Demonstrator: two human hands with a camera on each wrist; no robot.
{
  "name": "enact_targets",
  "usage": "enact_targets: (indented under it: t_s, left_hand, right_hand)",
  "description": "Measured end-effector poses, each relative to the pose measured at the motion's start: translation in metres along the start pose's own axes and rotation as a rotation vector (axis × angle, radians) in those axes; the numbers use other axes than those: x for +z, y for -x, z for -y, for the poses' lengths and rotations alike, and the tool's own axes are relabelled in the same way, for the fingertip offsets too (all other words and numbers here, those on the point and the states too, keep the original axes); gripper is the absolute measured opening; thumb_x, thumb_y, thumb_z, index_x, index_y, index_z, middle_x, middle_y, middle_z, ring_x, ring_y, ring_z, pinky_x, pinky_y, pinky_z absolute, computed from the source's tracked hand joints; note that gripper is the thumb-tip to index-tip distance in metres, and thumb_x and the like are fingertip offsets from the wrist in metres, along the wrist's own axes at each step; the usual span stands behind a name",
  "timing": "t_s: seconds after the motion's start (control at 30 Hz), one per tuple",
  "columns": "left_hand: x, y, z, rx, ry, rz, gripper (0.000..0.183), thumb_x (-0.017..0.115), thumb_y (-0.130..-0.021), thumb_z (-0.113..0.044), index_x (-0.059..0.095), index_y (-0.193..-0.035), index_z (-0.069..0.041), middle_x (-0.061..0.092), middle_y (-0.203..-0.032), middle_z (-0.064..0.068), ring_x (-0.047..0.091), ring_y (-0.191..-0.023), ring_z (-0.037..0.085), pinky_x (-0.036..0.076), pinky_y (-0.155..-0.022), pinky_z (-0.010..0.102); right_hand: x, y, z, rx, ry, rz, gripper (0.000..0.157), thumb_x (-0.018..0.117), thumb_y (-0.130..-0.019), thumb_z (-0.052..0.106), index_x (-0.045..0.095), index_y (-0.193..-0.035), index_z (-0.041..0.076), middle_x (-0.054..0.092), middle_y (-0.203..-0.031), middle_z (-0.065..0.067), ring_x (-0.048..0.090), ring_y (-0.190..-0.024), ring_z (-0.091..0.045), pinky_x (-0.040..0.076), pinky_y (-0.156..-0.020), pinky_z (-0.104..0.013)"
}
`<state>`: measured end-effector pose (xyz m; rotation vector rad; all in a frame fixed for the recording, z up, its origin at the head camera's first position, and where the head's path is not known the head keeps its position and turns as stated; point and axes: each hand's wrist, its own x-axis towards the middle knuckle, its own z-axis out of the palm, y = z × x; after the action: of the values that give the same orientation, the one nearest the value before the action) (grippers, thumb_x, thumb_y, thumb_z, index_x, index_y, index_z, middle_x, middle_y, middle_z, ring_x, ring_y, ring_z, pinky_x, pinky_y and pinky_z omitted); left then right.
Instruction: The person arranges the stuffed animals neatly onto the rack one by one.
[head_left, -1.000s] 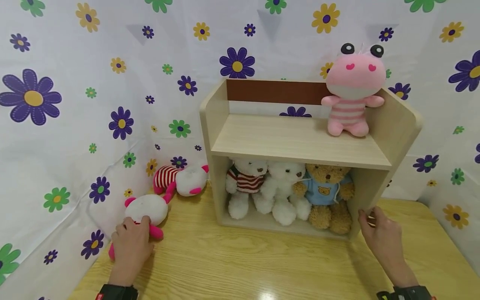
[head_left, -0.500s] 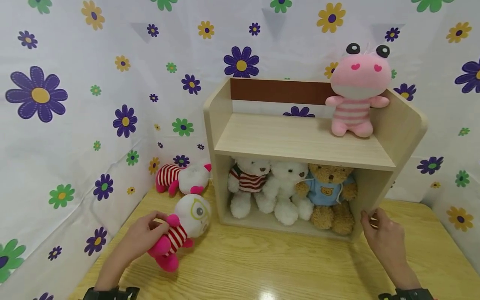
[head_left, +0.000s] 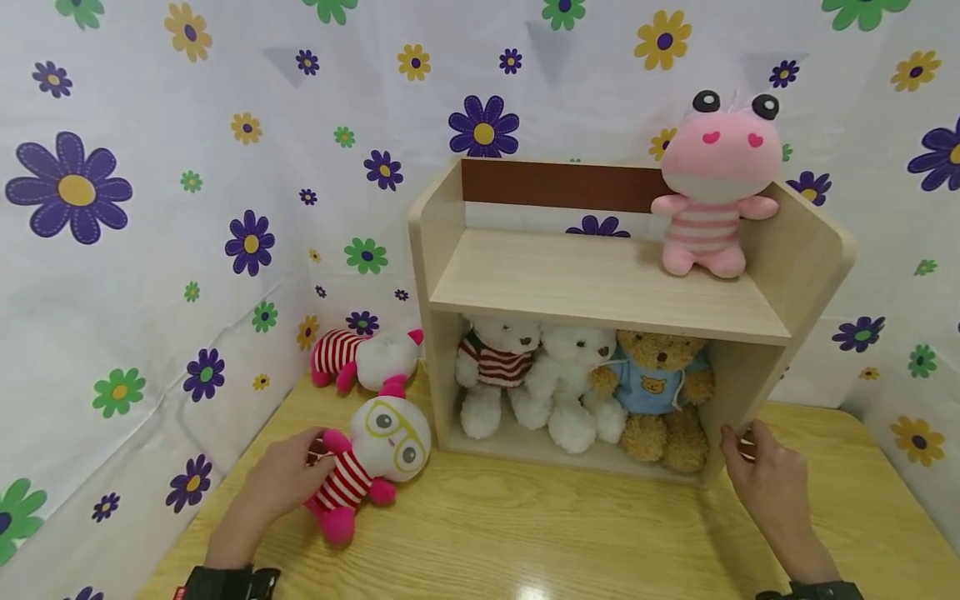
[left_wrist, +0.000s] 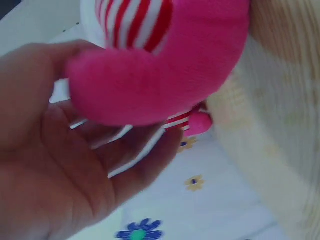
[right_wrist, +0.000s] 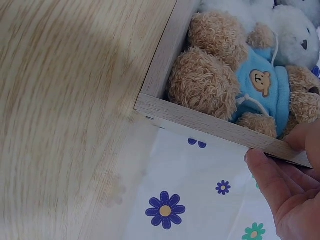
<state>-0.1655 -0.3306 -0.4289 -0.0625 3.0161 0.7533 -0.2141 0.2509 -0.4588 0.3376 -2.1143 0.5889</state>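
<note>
My left hand (head_left: 288, 477) grips a plush toy (head_left: 351, 478) by its side, near one pink arm. The plush has a white head with yellow glasses facing up, a red-and-white striped body and pink limbs. It leans over the table left of the shelf. Close up in the left wrist view, the striped body and pink legs (left_wrist: 165, 70) fill the space by my thumb and fingers. My right hand (head_left: 771, 483) pinches the front edge of the right side panel of the wooden shelf (right_wrist: 215, 127), thumb inside and fingers outside.
A second striped pink-and-white plush (head_left: 363, 360) lies against the wall cloth. The shelf's lower level holds two white bears (head_left: 573, 383) and a brown bear (head_left: 660, 400) in a blue hoodie. On its upper board sits a pink plush (head_left: 712, 192) with black eyes.
My left hand has lifted the glasses plush and turned it face up, shifting it right toward the shelf. My right hand stays at the side panel.
</note>
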Motion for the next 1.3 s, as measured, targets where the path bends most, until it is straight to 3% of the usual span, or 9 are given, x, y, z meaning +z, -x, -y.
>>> enact_targets:
  t_s: [0.17,0.3,0.4,0.53,0.63,0.77,0.93,1.17,1.3]
  left_hand:
    - [-0.008,0.009,-0.018,-0.008,-0.141,-0.038,0.059,0.061,-0.095,-0.022,0.047,-0.147,0.003,0.07,-0.114,0.018,0.068,-0.094,0.029,0.057,-0.072,0.046]
    - [-0.008,0.014,-0.026,-0.006,-0.21,-0.039,0.062,0.061,-0.095,-0.022,0.044,-0.151,0.0,0.06,-0.088,0.006,0.052,-0.07,0.017,0.04,-0.055,0.032]
    - [-0.006,0.017,-0.028,-0.004,-0.249,-0.04,0.062,0.062,-0.095,-0.023,0.044,-0.151,-0.001,0.059,-0.086,0.005,0.048,-0.065,0.017,0.036,-0.053,0.031]
    - [-0.006,0.017,-0.031,0.003,-0.283,-0.044,0.06,0.065,-0.095,-0.024,0.049,-0.148,-0.002,0.07,-0.104,0.016,0.055,-0.072,0.02,0.047,-0.058,0.038]
    - [-0.006,0.017,-0.034,0.017,-0.306,-0.047,0.057,0.067,-0.094,-0.024,0.054,-0.144,-0.002,0.07,-0.121,0.022,0.067,-0.089,0.031,0.056,-0.075,0.054]
    - [-0.006,0.016,-0.039,0.055,-0.329,-0.035,0.054,0.071,-0.093,-0.026,0.059,-0.14,-0.003,0.068,-0.129,0.023,0.066,-0.114,0.043,0.051,-0.088,0.07]
    - [-0.003,0.011,-0.038,0.072,-0.347,-0.008,0.056,0.075,-0.091,-0.03,0.06,-0.138,-0.005,0.067,-0.13,0.022,0.063,-0.119,0.044,0.045,-0.091,0.076]
    - [-0.003,0.0,-0.031,0.017,-0.302,0.023,0.066,0.082,-0.084,-0.028,0.056,-0.138,0.002,0.067,-0.125,0.028,0.065,-0.111,0.046,0.048,-0.087,0.073]
    - [-0.003,-0.006,-0.028,-0.02,-0.293,0.038,0.063,0.086,-0.08,-0.03,0.06,-0.125,0.005,0.07,-0.107,0.024,0.068,-0.094,0.038,0.053,-0.08,0.063]
  right_hand:
    - [0.0,0.001,0.001,0.0,0.006,-0.001,0.012,0.072,-0.079,-0.007,0.062,-0.084,-0.011,0.069,-0.069,-0.03,0.069,-0.055,-0.045,0.051,-0.045,-0.045]
    - [-0.001,0.001,0.001,0.008,-0.002,0.001,0.012,0.072,-0.079,-0.007,0.063,-0.084,-0.011,0.07,-0.07,-0.03,0.069,-0.056,-0.045,0.051,-0.045,-0.046]
    - [-0.001,0.001,0.002,0.021,-0.003,0.011,0.012,0.072,-0.08,-0.007,0.063,-0.085,-0.012,0.07,-0.071,-0.031,0.069,-0.056,-0.045,0.051,-0.046,-0.046]
    - [-0.001,0.002,0.003,0.027,-0.002,0.021,0.013,0.072,-0.08,-0.007,0.063,-0.087,-0.014,0.069,-0.072,-0.033,0.069,-0.056,-0.045,0.051,-0.046,-0.047]
    - [-0.001,0.001,0.002,0.017,-0.003,0.018,0.013,0.072,-0.08,-0.007,0.063,-0.086,-0.014,0.069,-0.072,-0.033,0.069,-0.056,-0.045,0.051,-0.046,-0.048]
    - [-0.001,0.002,0.002,0.011,-0.003,0.012,0.012,0.072,-0.08,-0.007,0.063,-0.085,-0.013,0.07,-0.071,-0.031,0.07,-0.056,-0.045,0.051,-0.046,-0.048]
    - [0.001,0.003,0.0,0.019,0.003,0.001,0.013,0.072,-0.079,-0.005,0.063,-0.086,-0.012,0.07,-0.071,-0.03,0.07,-0.056,-0.044,0.052,-0.043,-0.041]
    - [0.004,0.004,-0.003,0.048,0.019,-0.014,0.014,0.072,-0.078,-0.003,0.063,-0.085,-0.011,0.07,-0.068,-0.028,0.069,-0.054,-0.042,0.045,-0.042,-0.018]
    - [0.004,0.002,-0.006,0.015,0.028,-0.024,0.015,0.071,-0.078,-0.002,0.063,-0.086,-0.012,0.07,-0.067,-0.027,0.069,-0.051,-0.04,0.045,-0.04,-0.021]
